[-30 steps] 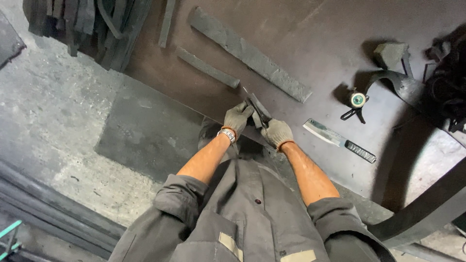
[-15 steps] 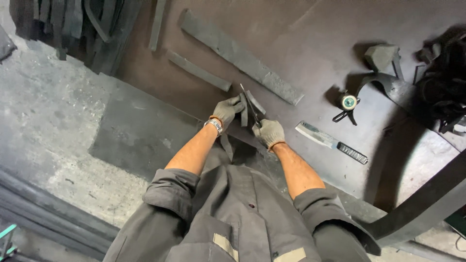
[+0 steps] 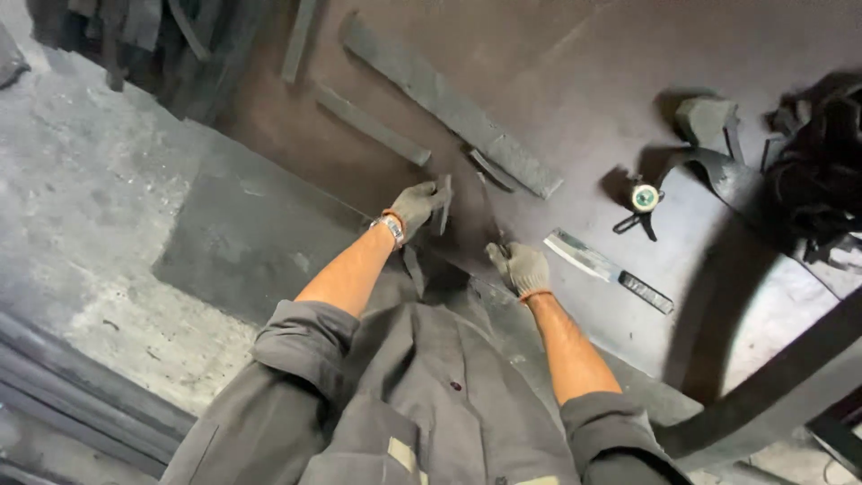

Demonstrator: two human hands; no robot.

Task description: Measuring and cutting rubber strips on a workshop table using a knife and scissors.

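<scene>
Both my hands wear grey work gloves. My left hand [image 3: 415, 207] is closed around a short dark strip of rubber [image 3: 444, 199], held upright above the dark sheet [image 3: 359, 171] on the floor. My right hand [image 3: 521, 267] presses on the near edge of that sheet, its fingers curled; whether it grips something thin and dark I cannot tell. A large knife [image 3: 603, 267] with a bright blade and black handle lies flat just right of my right hand.
Long grey rubber strips [image 3: 449, 103] [image 3: 370, 124] lie on the sheet ahead. A small round tape measure [image 3: 644, 197] and a grey block [image 3: 704, 117] sit to the right, a black heap [image 3: 822, 171] beyond. Grey concrete floor [image 3: 90, 198] lies left; a dark beam [image 3: 772, 386] crosses lower right.
My hands have drawn apart: the left one has lifted the short strip up and left, the right one has dropped toward the sheet's near edge, closer to the knife.
</scene>
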